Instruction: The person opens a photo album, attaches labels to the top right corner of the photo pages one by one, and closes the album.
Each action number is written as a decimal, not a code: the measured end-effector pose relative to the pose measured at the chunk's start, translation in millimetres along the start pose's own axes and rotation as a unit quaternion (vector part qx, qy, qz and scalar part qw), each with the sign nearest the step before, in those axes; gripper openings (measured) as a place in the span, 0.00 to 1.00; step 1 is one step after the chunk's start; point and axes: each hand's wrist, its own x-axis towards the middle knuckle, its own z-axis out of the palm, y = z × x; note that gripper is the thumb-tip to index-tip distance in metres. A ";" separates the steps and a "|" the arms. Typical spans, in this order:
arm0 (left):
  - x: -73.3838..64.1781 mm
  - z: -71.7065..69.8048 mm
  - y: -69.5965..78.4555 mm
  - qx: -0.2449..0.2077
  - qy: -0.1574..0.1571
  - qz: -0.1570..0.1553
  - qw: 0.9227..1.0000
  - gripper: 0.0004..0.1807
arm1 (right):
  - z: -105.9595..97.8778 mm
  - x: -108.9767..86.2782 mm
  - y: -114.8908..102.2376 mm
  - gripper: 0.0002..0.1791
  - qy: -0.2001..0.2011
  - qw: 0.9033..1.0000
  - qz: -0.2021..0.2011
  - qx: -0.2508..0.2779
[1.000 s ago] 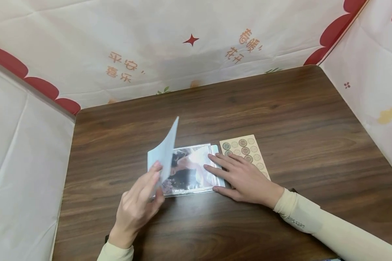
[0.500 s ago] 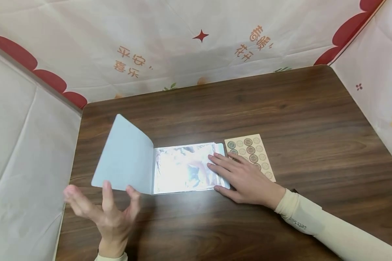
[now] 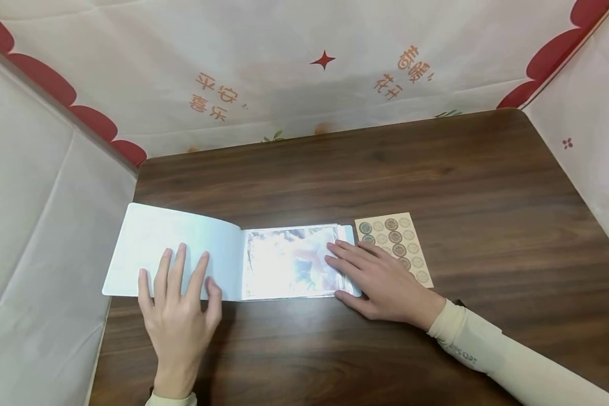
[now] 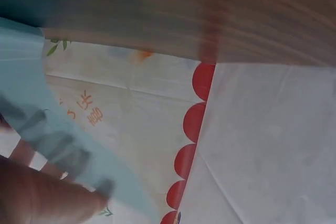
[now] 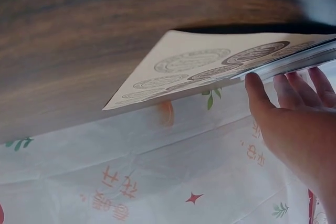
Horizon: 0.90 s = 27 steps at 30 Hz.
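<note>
A pale blue photo album (image 3: 218,237) lies spread open on the wooden table in the head view. Its cover is folded out to the left, and a glossy clear sleeve (image 3: 284,262) with a picture in it, washed out by glare, shows on the right. My left hand (image 3: 177,316) has its fingers spread over the cover's lower part; in the left wrist view those fingers lie along the blue cover (image 4: 58,145). My right hand (image 3: 380,282) rests flat with spread fingers on the right edge of the sleeve and album.
A cream sheet of round stickers (image 3: 413,242) lies right of the album, partly under my right hand in the head view. The brown table (image 3: 335,175) extends behind and around. White fabric walls (image 3: 274,73) with red scallops stand at the back and sides.
The album's cover has swung from upright over to the left and down. My left hand moved left with it, lifted off, and now lies over the cover. My right hand stayed in place.
</note>
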 end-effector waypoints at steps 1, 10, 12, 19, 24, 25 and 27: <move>-2.5 0.0 -2.2 0.007 -0.024 -0.004 1.000 0.24 | 0.9 0.6 -0.5 0.40 0.001 1.000 0.000 0.001; -14.4 3.2 -14.0 0.020 -0.123 -0.032 0.992 0.32 | 2.8 4.0 -2.4 0.40 -0.003 1.000 0.005 0.001; -16.5 3.9 -14.9 0.015 -0.151 -0.041 0.988 0.31 | 2.4 3.7 -2.6 0.40 -0.006 1.000 0.008 -0.001; -21.6 11.2 -17.2 -0.018 -0.195 -0.057 0.979 0.29 | 3.7 3.4 -2.9 0.40 -0.013 1.000 0.015 0.002; -26.1 18.0 -20.2 -0.058 -0.222 -0.053 0.972 0.28 | 5.1 6.7 -5.7 0.41 -0.010 1.000 0.013 -0.002; -27.4 18.7 -20.6 -0.063 -0.231 -0.054 0.969 0.29 | 5.2 7.7 -6.4 0.41 -0.012 1.000 0.012 -0.003; -29.6 19.2 -20.9 -0.064 -0.256 -0.057 0.963 0.29 | 5.6 9.4 -7.2 0.41 -0.018 1.000 0.013 -0.003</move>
